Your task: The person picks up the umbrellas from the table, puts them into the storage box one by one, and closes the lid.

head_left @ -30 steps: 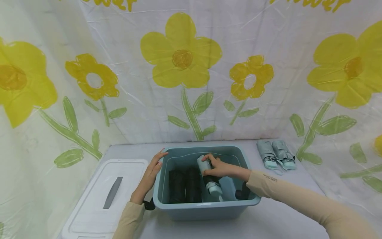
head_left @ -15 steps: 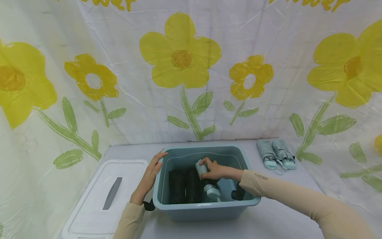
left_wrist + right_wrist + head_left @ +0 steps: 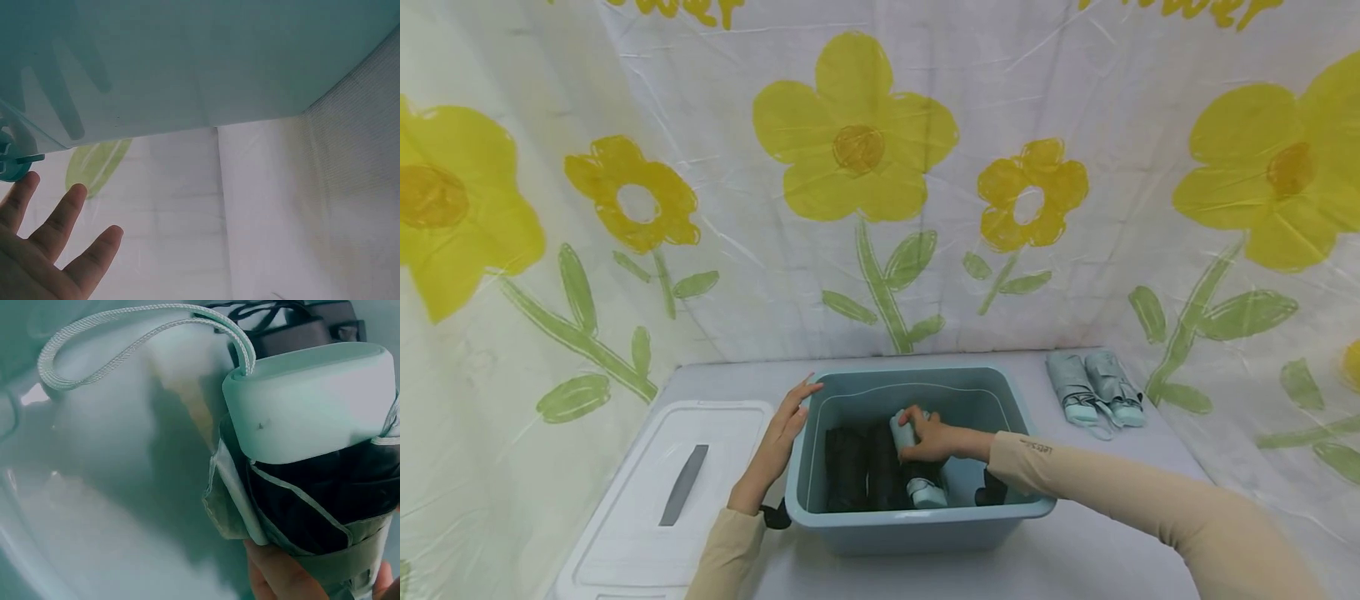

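Observation:
A blue-grey plastic storage bin (image 3: pixel 917 518) stands in the middle of the table. Inside it, my right hand (image 3: pixel 928 440) grips a folded mint-green umbrella (image 3: pixel 927 493), fingers and thumb around its rolled canopy. Its mint handle (image 3: pixel 306 403) with a looped wrist cord (image 3: pixel 131 353) shows large in the right wrist view, over the bin's floor. Two dark folded umbrellas (image 3: pixel 846 471) lie side by side in the bin's left part, just left of the held one. My left hand (image 3: pixel 781 433) rests at the bin's left rim, its fingers (image 3: pixel 62 215) spread and fairly straight beside the wall.
A white lid (image 3: pixel 617 517) with a grey handle (image 3: pixel 683 485) lies on the table left of the bin. Two more folded mint umbrellas (image 3: pixel 1071 387) lie together at the back right. A flower-printed curtain (image 3: pixel 730 167) hangs behind the table.
My right hand has lowered the mint umbrella deeper into the bin and a little left, close alongside the dark umbrellas. My left hand has stayed at the rim.

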`<state>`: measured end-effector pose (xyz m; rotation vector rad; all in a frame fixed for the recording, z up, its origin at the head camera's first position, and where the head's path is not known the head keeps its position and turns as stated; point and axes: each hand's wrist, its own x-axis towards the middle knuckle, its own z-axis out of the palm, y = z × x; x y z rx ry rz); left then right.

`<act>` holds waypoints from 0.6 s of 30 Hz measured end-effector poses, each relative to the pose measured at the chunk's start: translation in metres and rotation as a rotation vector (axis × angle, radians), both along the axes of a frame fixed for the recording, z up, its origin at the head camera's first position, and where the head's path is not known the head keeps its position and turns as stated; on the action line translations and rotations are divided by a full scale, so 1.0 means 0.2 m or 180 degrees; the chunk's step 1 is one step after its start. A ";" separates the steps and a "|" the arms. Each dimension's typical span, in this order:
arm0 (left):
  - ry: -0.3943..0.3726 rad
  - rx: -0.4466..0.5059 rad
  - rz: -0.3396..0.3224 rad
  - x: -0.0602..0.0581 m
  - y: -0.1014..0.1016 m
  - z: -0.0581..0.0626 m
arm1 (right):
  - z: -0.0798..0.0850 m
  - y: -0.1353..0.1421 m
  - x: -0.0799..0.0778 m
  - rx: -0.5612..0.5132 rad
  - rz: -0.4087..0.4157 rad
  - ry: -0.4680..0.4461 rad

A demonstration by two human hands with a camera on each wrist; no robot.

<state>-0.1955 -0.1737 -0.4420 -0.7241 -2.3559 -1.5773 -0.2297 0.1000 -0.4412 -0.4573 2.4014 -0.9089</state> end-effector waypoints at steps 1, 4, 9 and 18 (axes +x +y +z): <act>0.0001 0.0004 -0.0005 0.00 0.00 0.00 | -0.01 0.00 0.00 0.0004 -0.0004 0.0006; 0.0007 0.0007 -0.0008 0.00 0.00 0.00 | -0.02 -0.01 -0.01 -0.0015 -0.0001 0.0001; -0.0031 0.0026 -0.0005 0.00 0.01 0.01 | -0.05 -0.01 -0.01 -0.0027 0.0012 0.0003; -0.0023 0.0076 -0.0033 0.00 0.01 0.00 | -0.07 -0.02 -0.03 0.0077 0.0004 -0.0120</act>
